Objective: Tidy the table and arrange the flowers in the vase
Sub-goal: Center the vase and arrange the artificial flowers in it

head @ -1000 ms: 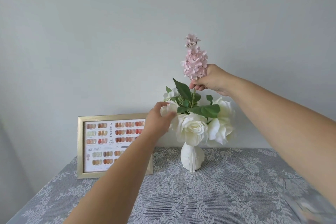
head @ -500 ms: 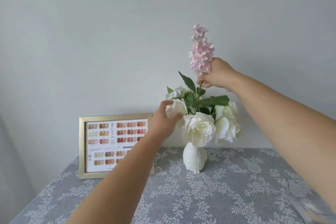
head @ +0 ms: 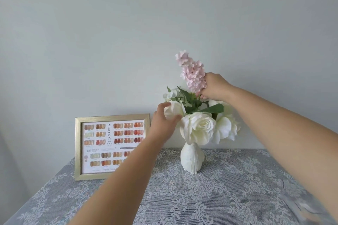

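Your right hand (head: 213, 86) gripped the pink flower (head: 192, 73) low on its bloom, fingers curled round it, with the stem running down among the green leaves (head: 193, 103). I think you held it there so you could steer the stem into the white vase (head: 192, 159). I could not tell if the stem had reached the vase mouth, since the roses hid it.

Your left hand (head: 164, 120) held a white rose (head: 174, 110) on the left side, fingers and thumb curled round it. That likely kept the bunch from tipping and made room for the pink one.

The vase stood on the lace tablecloth (head: 228, 188), near the wall. A gold picture frame (head: 111, 147) stood just to its left.
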